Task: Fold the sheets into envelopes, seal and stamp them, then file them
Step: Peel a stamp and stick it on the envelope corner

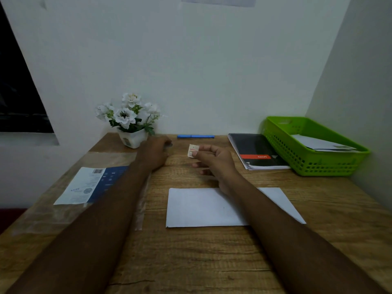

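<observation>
A white envelope (201, 206) lies flat on the wooden table (191, 262), in front of me and partly under my right forearm. My right hand (214, 160) hovers beyond its far edge and pinches a small postage stamp (192, 150) between thumb and forefinger. My left hand (153, 153) rests palm down on the table farther left, next to the flower pot; its fingertips cover something small and dark that I cannot identify. A green plastic basket (307, 164) at the far right holds several white envelopes (322, 144).
A blue pen (195, 136) lies along the wall at the back. A black notebook (256, 151) sits beside the basket. White artificial flowers in a pot (131, 122) stand at the back left. A clear plastic sleeve with a blue-and-white printed sheet (91, 185) covers the table's left side.
</observation>
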`<state>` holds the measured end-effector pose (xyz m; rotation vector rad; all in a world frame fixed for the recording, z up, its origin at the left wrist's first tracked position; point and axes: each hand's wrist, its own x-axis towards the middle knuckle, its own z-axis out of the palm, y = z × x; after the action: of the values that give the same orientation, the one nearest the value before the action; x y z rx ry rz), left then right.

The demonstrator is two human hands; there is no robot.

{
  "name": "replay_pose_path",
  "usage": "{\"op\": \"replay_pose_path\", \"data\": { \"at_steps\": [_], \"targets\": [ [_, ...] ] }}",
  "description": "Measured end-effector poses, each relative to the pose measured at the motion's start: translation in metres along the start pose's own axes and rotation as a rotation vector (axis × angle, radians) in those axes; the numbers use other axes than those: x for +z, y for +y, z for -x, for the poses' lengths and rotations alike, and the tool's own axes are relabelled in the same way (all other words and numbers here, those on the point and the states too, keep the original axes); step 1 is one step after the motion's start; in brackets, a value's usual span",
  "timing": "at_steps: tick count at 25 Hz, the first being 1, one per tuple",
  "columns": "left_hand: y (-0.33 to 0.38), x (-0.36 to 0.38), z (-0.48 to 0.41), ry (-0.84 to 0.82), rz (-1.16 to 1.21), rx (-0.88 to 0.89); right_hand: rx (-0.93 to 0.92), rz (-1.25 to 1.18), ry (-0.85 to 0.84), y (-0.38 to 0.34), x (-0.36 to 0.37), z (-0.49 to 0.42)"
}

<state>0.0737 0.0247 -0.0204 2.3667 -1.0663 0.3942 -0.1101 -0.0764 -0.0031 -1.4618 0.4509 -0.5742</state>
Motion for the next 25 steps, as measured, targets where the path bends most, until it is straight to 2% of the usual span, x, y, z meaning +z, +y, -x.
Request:
{"op": "replay_pose_path", "data": {
  "at_steps": [4, 6, 8, 10, 17, 25],
  "targets": [
    [0.010, -0.008, 0.007, 0.134, 0.027, 0.144, 0.009, -0.023, 0.034, 0.001, 0.000, -0.003],
    [0.026, -0.020, 0.016, 0.173, 0.238, 0.161, 0.008, -0.030, 0.060, -0.002, -0.001, -0.003],
    [0.047, -0.031, 0.026, 0.078, 0.552, 0.103, 0.005, -0.021, 0.075, -0.005, -0.004, -0.001],
    [0.064, -0.036, 0.033, -0.022, 0.729, 0.068, -0.003, -0.028, 0.076, -0.007, -0.007, 0.002],
    [0.081, -0.035, 0.034, -0.023, 0.968, -0.002, -0.037, -0.037, 0.066, -0.011, -0.014, 0.006],
    [0.077, -0.044, 0.029, 0.118, 1.103, 0.016, 0.004, 0.105, -0.089, -0.013, -0.013, 0.007]
  ]
}}
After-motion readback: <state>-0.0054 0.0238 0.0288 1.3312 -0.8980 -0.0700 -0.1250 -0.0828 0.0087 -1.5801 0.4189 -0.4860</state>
